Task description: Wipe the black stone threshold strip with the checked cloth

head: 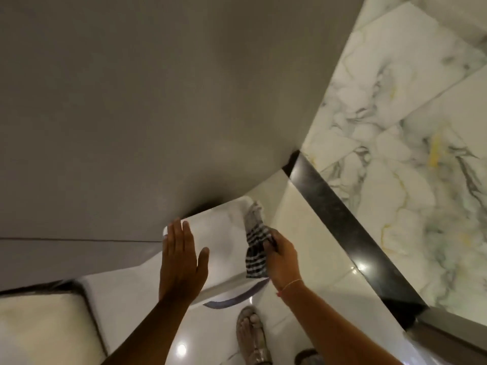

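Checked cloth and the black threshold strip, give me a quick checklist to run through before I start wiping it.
1. Checked cloth in the right hand: ok, gripped.
2. Cloth on the black threshold strip: not ok, it hangs over a white box-like object, apart from the strip.
3. Left hand free: not ok, it lies flat on that white object.
4. Strip free of objects: ok along the part in view.
5. Cloth damp or dry: cannot tell.
6. Foot off the strip: ok, it stands on the pale floor tile.
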